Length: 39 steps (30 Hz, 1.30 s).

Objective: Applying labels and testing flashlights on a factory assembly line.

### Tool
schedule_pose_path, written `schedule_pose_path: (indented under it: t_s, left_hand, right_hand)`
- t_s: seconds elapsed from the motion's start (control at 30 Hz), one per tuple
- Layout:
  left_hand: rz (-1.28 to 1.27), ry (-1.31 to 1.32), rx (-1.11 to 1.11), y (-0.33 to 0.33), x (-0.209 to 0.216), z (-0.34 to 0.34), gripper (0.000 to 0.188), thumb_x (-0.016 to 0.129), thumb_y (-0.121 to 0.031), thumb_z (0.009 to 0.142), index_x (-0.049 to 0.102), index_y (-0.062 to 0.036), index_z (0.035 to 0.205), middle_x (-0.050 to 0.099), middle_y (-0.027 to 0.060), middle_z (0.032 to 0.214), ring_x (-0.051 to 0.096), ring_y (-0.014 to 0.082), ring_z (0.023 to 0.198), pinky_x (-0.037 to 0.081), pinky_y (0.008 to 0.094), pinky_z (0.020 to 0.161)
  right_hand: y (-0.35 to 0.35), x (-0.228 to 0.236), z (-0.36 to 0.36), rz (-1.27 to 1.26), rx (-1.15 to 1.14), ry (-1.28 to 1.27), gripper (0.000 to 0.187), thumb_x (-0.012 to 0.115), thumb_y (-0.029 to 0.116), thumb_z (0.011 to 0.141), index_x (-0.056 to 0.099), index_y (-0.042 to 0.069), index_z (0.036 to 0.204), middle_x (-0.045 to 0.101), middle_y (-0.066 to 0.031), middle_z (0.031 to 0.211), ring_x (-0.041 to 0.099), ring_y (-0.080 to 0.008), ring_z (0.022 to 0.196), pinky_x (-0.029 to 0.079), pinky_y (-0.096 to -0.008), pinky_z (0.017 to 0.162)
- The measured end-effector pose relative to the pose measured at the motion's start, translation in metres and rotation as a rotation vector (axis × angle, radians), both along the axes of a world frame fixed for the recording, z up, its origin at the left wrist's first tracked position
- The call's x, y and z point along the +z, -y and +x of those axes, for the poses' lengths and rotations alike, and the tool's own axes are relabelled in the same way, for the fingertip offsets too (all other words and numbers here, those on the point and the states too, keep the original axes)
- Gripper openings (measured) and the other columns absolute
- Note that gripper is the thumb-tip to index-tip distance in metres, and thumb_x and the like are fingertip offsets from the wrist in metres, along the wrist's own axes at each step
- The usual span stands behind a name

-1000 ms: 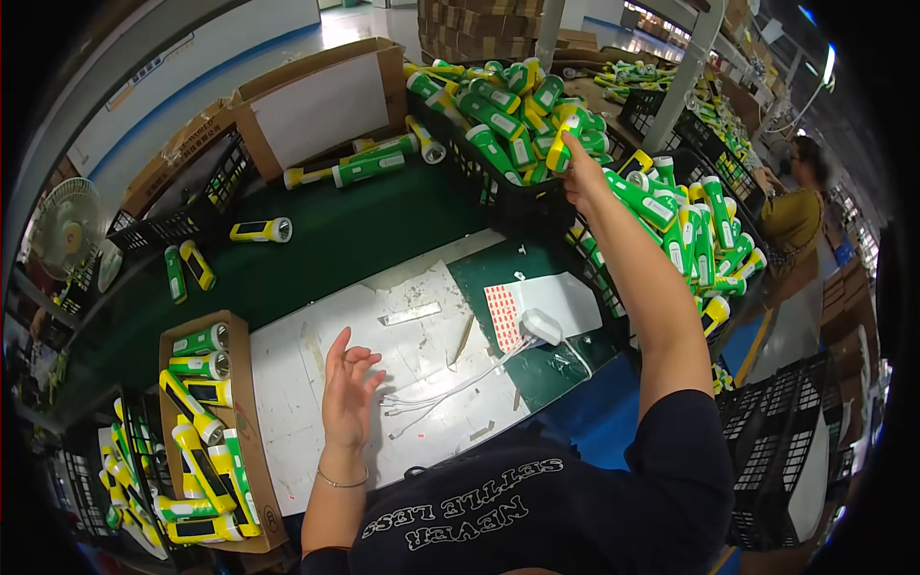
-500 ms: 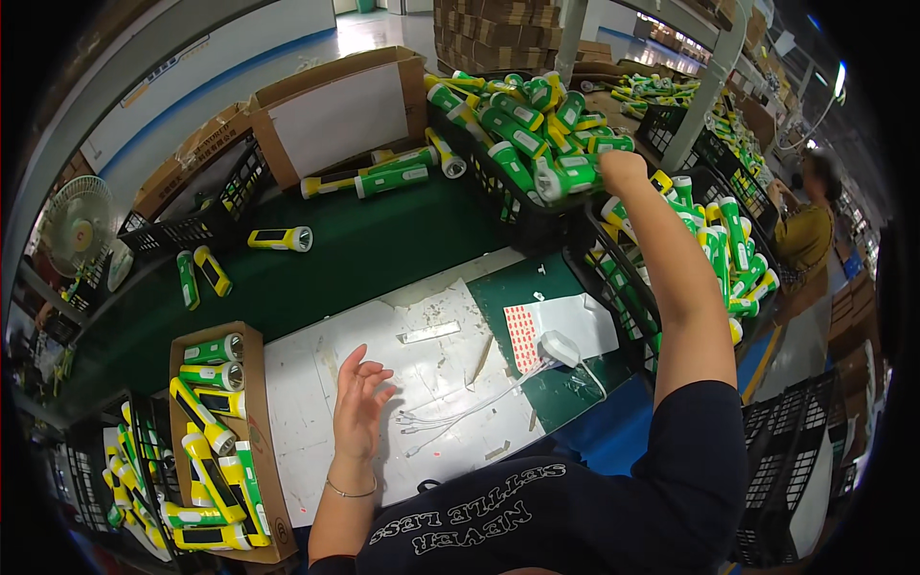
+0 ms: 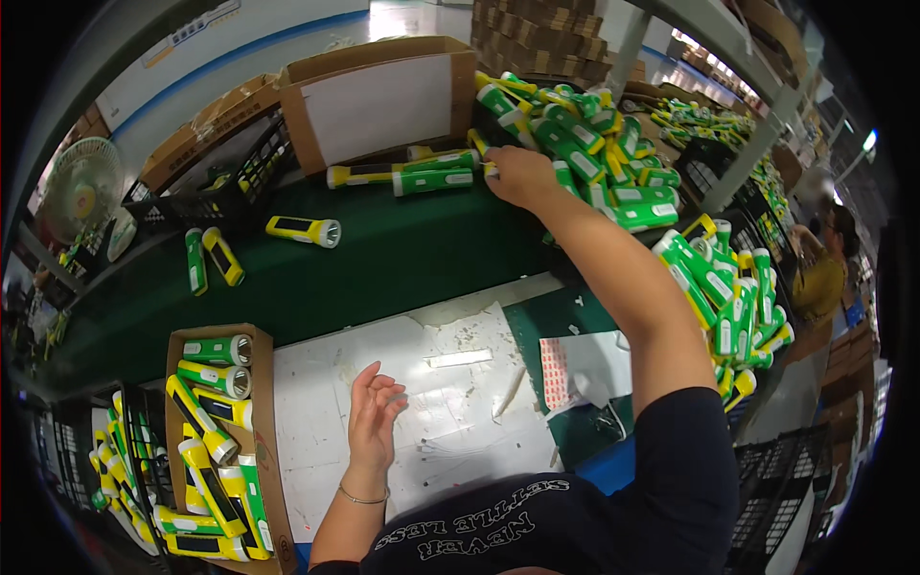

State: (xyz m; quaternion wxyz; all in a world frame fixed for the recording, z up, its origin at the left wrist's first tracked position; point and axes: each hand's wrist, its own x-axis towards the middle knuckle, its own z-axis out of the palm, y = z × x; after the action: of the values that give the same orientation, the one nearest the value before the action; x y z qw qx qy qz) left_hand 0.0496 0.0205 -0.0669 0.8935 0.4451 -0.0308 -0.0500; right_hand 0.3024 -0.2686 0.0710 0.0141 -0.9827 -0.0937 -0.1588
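Observation:
My right hand (image 3: 522,179) reaches to the left side of the heaped flashlights. Its fingers are closed around the head of a yellow flashlight (image 3: 478,143), which they mostly hide. Just left of it, a green flashlight (image 3: 433,182) and a yellow one with a dark panel (image 3: 360,176) lie on the green surface. My left hand (image 3: 376,414) hovers over the white board (image 3: 321,383), holding nothing, its fingers apart and slightly curled. A cardboard box (image 3: 264,422) with several green and yellow flashlights stands left of that hand.
White cables (image 3: 470,448) and a red-printed sheet (image 3: 554,369) lie near me. Loose flashlights (image 3: 304,230) rest on the green surface (image 3: 383,259). A large carton (image 3: 383,110) stands behind. A metal post (image 3: 752,149) rises at right, with a person (image 3: 819,273) beyond.
My right hand has moved left from the middle of the heap, leaving a green flashlight there, to the yellow flashlight at its left. My left hand stays open over the board.

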Motion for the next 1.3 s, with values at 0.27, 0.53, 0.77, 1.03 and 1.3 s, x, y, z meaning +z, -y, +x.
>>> schedule_pose_path:
  t_s: [0.27, 0.53, 0.77, 1.03, 1.3]
  left_hand:
    - [-0.149, -0.065, -0.161, -0.011, -0.008, 0.009, 0.06, 0.053, -0.039, 0.085, 0.034, -0.0032, 0.13, 0.05, 0.0096, 0.106, 0.05, 0.0196, 0.098, 0.04, 0.0319, 0.086]
    - [-0.059, -0.154, -0.192, -0.005, -0.009, 0.002, 0.05, 0.05, -0.033, 0.089, 0.038, -0.0018, 0.127, 0.051, 0.0092, 0.107, 0.051, 0.0197, 0.099, 0.04, 0.0337, 0.089]
    - [-0.315, -0.198, -0.207, 0.027, 0.006, -0.006, 0.052, 0.034, -0.039, 0.096, 0.029, -0.0045, 0.135, 0.046, 0.0154, 0.125, 0.045, 0.028, 0.117, 0.037, 0.0403, 0.098]
    - [-0.147, -0.536, -0.201, 0.043, 0.01, -0.02, 0.047, 0.041, -0.046, 0.093, 0.055, -0.0005, 0.093, 0.059, 0.0128, 0.079, 0.059, 0.0234, 0.07, 0.052, 0.0347, 0.063]
    - [-0.085, -0.589, -0.159, 0.048, 0.023, -0.045, 0.042, 0.044, -0.048, 0.091, 0.049, -0.0085, 0.103, 0.058, 0.0092, 0.076, 0.056, 0.0187, 0.058, 0.048, 0.0295, 0.048]
  right_hand:
    - [-0.028, -0.111, 0.121, -0.192, -0.187, -0.334, 0.057, 0.057, 0.003, 0.077, 0.041, 0.016, 0.13, 0.045, -0.0115, 0.13, 0.059, -0.0307, 0.099, 0.052, -0.0422, 0.072]
    - [-0.04, -0.092, 0.047, 0.136, 0.022, -0.572, 0.051, 0.066, 0.049, 0.067, 0.067, 0.002, 0.086, 0.066, -0.0161, 0.083, 0.064, -0.0273, 0.081, 0.049, -0.0358, 0.072]
    - [-0.081, -0.066, -0.197, 0.828, 0.371, -1.109, 0.065, 0.051, 0.062, 0.08, 0.065, 0.002, 0.099, 0.064, -0.0173, 0.094, 0.059, -0.0239, 0.088, 0.045, -0.0351, 0.079]
    - [-0.073, -0.107, -0.29, 1.076, 0.45, -0.93, 0.037, 0.058, 0.04, 0.086, 0.062, 0.004, 0.089, 0.06, -0.0063, 0.073, 0.055, -0.0107, 0.068, 0.045, -0.0258, 0.063]
    - [-0.05, -0.118, -0.322, 1.176, 0.313, -0.852, 0.022, 0.058, 0.025, 0.087, 0.06, 0.002, 0.088, 0.058, -0.003, 0.074, 0.052, -0.0088, 0.068, 0.044, -0.0253, 0.063]
